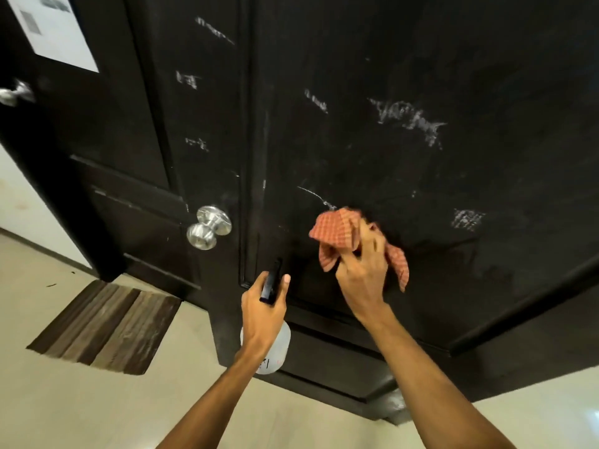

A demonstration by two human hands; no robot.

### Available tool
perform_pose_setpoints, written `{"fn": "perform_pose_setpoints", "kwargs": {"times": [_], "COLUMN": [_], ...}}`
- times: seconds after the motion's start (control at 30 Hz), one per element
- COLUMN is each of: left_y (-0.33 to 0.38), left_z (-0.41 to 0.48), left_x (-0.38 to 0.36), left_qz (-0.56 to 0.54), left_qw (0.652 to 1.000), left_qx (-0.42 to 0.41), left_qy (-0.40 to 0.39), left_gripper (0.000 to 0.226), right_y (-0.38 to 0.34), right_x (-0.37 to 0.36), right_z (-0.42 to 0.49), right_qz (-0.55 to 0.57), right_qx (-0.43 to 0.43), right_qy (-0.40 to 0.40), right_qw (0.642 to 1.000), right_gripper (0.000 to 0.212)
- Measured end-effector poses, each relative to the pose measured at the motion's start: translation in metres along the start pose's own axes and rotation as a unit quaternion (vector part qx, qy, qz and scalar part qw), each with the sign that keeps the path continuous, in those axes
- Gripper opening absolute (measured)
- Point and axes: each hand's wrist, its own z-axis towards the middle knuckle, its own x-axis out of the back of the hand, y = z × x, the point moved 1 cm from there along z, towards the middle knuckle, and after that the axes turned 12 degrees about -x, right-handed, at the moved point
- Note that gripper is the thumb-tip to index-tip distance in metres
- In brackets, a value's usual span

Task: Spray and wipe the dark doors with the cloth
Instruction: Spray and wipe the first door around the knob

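Observation:
A dark door fills the right and centre, marked with several white chalky smears. My right hand grips a bunched orange checked cloth and holds it against the door's lower middle. My left hand is curled round the dark trigger head of a spray bottle. The bottle's clear body hangs below my left hand, close to the door's lower panel. A second dark door stands to the left, also with white marks on its frame.
A silver round knob sticks out left of the cloth, and another knob sits at the far left. A white paper notice is stuck on the left door. A striped brown mat lies on the pale tiled floor.

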Motion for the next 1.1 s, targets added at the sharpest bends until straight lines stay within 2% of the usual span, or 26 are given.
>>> {"fn": "perform_pose_setpoints", "kwargs": {"times": [0.03, 0.07, 0.13, 0.2, 0.27, 0.33, 0.4, 0.47, 0.5, 0.53, 0.63, 0.67, 0.77, 0.83, 0.9, 0.97, 1.03, 1.1], "left_y": [-0.002, -0.002, 0.000, 0.002, 0.000, -0.006, -0.011, -0.011, -0.010, -0.009, -0.008, -0.011, -0.018, -0.017, -0.011, -0.005, -0.003, -0.003], "left_z": [0.000, 0.004, 0.014, 0.025, 0.030, 0.028, 0.025, 0.025, 0.029, 0.033, 0.041, 0.038, 0.023, 0.023, 0.032, 0.041, 0.041, 0.041], "left_x": [0.006, 0.015, 0.029, 0.046, 0.063, 0.076, 0.086, 0.092, 0.095, 0.097, 0.106, 0.109, 0.116, 0.118, 0.119, 0.119, 0.121, 0.121], "left_qz": [0.002, 0.002, 0.008, 0.010, 0.008, 0.005, 0.003, 0.000, -0.003, -0.006, -0.009, -0.006, -0.005, -0.016, -0.022, -0.028, -0.026, -0.028], "left_qw": [1.000, 1.000, 1.000, 0.999, 0.999, 0.998, 0.998, 0.998, 0.998, 0.999, 0.999, 0.999, 0.999, 0.999, 0.999, 0.999, 0.999, 0.999], "left_qx": [-0.004, -0.011, -0.025, -0.035, -0.036, -0.031, -0.031, -0.034, -0.035, -0.035, -0.035, -0.029, -0.023, -0.018, -0.020, -0.033, -0.033, -0.037], "left_qy": [0.001, 0.001, 0.005, 0.017, 0.033, 0.048, 0.059, 0.052, 0.047, 0.042, 0.035, 0.032, 0.027, 0.023, 0.019, 0.016, 0.017, 0.018], "left_gripper": [0.019, 0.018, 0.018, 0.020, 0.021, 0.018, 0.017, 0.017, 0.017, 0.016, 0.008, 0.007, 0.008, 0.010, 0.010, 0.010, 0.013, 0.015], "right_y": [-0.002, -0.005, -0.007, -0.028, -0.057, -0.079, -0.091, -0.097, -0.101, -0.106, -0.124, -0.127, -0.127, -0.127, -0.134, -0.142, -0.144, -0.140], "right_x": [-0.012, -0.023, -0.039, -0.044, -0.049, -0.060, -0.076, -0.085, -0.088, -0.091, -0.098, -0.100, -0.103, -0.104, -0.103, -0.096, -0.089, -0.093], "right_z": [-0.017, -0.033, -0.047, -0.025, 0.006, 0.018, -0.006, -0.037, -0.040, -0.034, -0.007, -0.008, -0.040, -0.042, -0.014, 0.025, 0.043, 0.023], "right_qz": [-0.017, -0.021, -0.033, -0.026, -0.021, -0.022, -0.048, -0.084, -0.090, -0.082, -0.069, -0.071, -0.090, -0.079, -0.062, -0.044, -0.032, -0.060], "right_qx": [0.049, 0.089, 0.134, 0.132, 0.092, 0.071, 0.127, 0.222, 0.234, 0.216, 0.109, 0.099, 0.183, 0.181, 0.136, 0.086, 0.065, 0.120], "right_qy": [-0.056, -0.125, -0.238, -0.217, -0.139, -0.097, -0.133, -0.222, -0.248, -0.256, -0.209, -0.203, -0.264, -0.308, -0.272, -0.182, -0.117, -0.148], "right_qw": [0.997, 0.988, 0.961, 0.967, 0.986, 0.993, 0.982, 0.946, 0.936, 0.939, 0.969, 0.971, 0.943, 0.931, 0.951, 0.978, 0.990, 0.980], "right_gripper": [0.015, 0.012, 0.033, 0.028, 0.020, 0.026, 0.037, 0.047, 0.053, 0.055, 0.041, 0.041, 0.046, 0.053, 0.047, 0.035, 0.040, 0.043]}}
